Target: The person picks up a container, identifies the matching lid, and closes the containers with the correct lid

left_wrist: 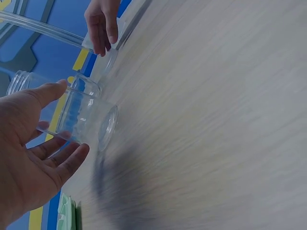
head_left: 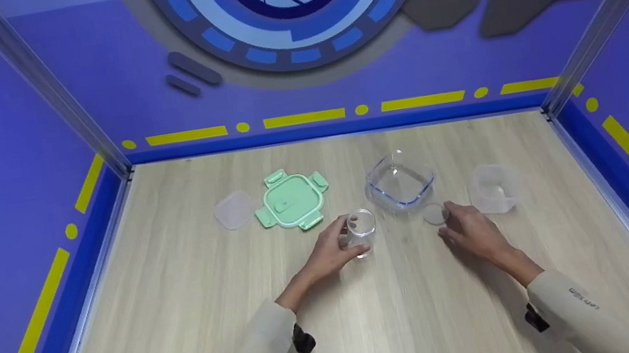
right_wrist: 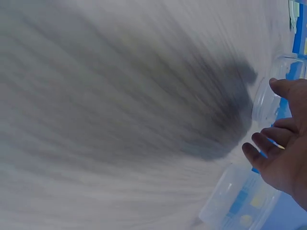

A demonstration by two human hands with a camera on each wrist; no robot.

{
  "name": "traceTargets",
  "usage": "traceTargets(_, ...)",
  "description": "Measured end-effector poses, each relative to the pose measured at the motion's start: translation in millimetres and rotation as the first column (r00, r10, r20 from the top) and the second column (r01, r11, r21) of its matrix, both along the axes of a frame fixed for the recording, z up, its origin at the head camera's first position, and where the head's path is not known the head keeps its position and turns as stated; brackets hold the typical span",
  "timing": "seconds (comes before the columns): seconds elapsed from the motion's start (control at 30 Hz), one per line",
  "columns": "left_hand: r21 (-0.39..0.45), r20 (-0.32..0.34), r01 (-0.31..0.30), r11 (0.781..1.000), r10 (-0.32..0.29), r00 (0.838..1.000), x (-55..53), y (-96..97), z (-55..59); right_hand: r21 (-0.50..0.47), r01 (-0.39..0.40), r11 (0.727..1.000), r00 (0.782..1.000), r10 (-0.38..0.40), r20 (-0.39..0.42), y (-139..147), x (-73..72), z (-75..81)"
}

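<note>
My left hand [head_left: 329,250] holds a clear cylindrical jar [left_wrist: 79,110], thumb on one side and fingers on the other. The jar's threaded mouth shows in the left wrist view; whether its base touches the table I cannot tell. My right hand [head_left: 476,231] is low over the table, thumb and fingers spread apart in the right wrist view. Beside its fingertips lies a clear round disc [head_left: 434,214], perhaps a lid; contact with it is unclear. Just behind the disc stands a square glass container [head_left: 404,203].
A green lid with side clips [head_left: 294,200] lies left of the jar, beside a translucent square lid [head_left: 234,210]. A translucent plastic tub [head_left: 493,189] stands right of my right hand. Blue panels [head_left: 308,95] wall the wooden table [head_left: 401,327] at the back and both sides.
</note>
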State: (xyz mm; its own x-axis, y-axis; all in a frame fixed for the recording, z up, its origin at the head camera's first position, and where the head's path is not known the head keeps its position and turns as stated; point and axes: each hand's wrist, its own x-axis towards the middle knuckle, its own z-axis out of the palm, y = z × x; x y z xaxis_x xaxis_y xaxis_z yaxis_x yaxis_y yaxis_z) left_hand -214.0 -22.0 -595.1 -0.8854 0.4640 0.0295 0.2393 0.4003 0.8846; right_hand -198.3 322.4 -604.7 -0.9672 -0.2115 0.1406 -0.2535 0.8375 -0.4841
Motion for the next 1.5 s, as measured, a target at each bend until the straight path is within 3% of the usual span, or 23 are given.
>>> traceTargets(0.17,0.012,0.012,-0.002,1.000,0.002,1.000,3.6,1.2,-1.6,0.026,0.083,0.996,0.996,-0.084,0.005,-0.9,-2.2,-5.8)
traceTargets(0.37,0.032,0.010,-0.015,0.999,0.015,1.000,3.8,1.8,-3.2,0.034,0.117,0.993,0.992,-0.115,-0.041,-2.3,-10.9,-13.8)
traceTargets(0.73,0.044,-0.005,-0.004,0.999,0.004,1.000,2.1,0.0,-2.8,-0.103,0.166,0.981,0.986,-0.167,0.007,-6.5,-19.5,-21.6)
traceTargets(0.97,0.042,0.014,0.010,0.999,-0.010,1.000,0.4,-0.8,-1.8,-0.175,0.190,0.966,0.981,-0.180,0.071,-7.8,-19.7,-13.3)
traceTargets(1.13,0.042,0.021,0.016,0.999,-0.016,1.000,-1.0,-1.7,-2.5,-0.215,0.174,0.961,0.985,-0.166,0.055,-9.1,-14.1,-3.8)
traceTargets(1.37,0.029,0.002,0.019,0.999,-0.019,1.000,-1.6,-0.5,-4.4,-0.343,0.136,0.929,0.991,-0.131,0.037,-10.3,-3.5,9.3)
traceTargets(1.5,0.024,0.005,0.013,1.000,-0.013,1.000,-1.2,-0.9,-4.8,-0.354,0.118,0.928,0.993,-0.118,0.023,-13.8,-1.2,17.0)
